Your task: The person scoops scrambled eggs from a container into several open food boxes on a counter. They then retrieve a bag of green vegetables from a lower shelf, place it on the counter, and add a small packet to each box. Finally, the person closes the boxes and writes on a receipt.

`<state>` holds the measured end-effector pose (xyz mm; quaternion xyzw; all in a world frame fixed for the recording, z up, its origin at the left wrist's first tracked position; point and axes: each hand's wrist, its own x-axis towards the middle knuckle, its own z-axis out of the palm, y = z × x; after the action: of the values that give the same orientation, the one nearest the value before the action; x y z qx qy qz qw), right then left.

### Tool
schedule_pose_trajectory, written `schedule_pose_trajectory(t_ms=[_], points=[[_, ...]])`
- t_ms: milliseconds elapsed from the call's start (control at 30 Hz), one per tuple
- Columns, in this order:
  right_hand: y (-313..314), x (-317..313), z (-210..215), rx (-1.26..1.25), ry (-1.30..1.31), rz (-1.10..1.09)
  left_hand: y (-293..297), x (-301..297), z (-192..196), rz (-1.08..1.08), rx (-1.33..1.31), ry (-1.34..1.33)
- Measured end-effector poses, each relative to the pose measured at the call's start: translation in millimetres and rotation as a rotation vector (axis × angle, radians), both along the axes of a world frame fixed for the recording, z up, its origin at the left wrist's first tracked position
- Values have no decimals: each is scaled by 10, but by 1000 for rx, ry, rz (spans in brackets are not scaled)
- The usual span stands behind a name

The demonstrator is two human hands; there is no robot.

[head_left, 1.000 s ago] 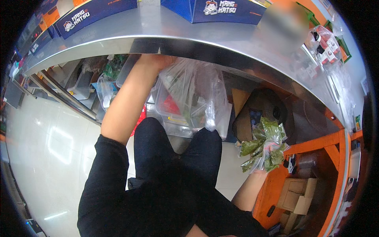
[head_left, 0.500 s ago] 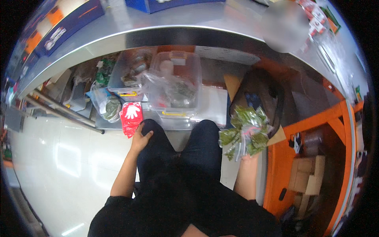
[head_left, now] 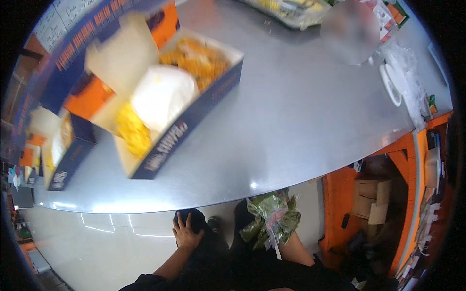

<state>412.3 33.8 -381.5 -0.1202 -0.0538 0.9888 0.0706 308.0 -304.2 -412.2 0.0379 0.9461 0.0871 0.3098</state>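
Note:
My left hand lies flat on my dark-trousered thigh, fingers spread, holding nothing. A clear plastic bag of green leaves hangs at my right thigh, just under the counter's edge. My right forearm runs up into the bag, and the bag hides the hand gripping it. On the steel counter stands an open dark blue food box with white rice, yellow food and fried pieces inside.
A second open blue box sits at the counter's left end. Stacked white plates stand at the right end. Below right is an orange shelf unit holding a cardboard box. Pale glossy floor lies at lower left.
My left hand came back from the containers under the counter and now rests on my thigh. The view rose from the under-counter shelf to the counter top. The bag of leaves stays in my right hand.

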Motion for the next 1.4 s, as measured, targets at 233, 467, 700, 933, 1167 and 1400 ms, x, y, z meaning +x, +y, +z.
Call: schedule_pose_trajectory(t_ms=[233,467,700,933,1167,1400], points=[[-160,-108,1643,-27,45,-19,-982,432,-910,-86,130,-228],[465,-454,3638,19,269,-147,-1474,490,1122,110,426,-735],[1343,-1256,4891,271,238,-387,-2267,-170,1900,305,216,-508],[2473,-2762,5677,420,242,-249,-1423,-763,2216,1058,565,-153],[4956,-4904,5493,628,383,-226,-20,-13,2022,114,153,17],[5936,-6113,5616,1052,-417,-433,628,510,2471,225,-63,-190]])
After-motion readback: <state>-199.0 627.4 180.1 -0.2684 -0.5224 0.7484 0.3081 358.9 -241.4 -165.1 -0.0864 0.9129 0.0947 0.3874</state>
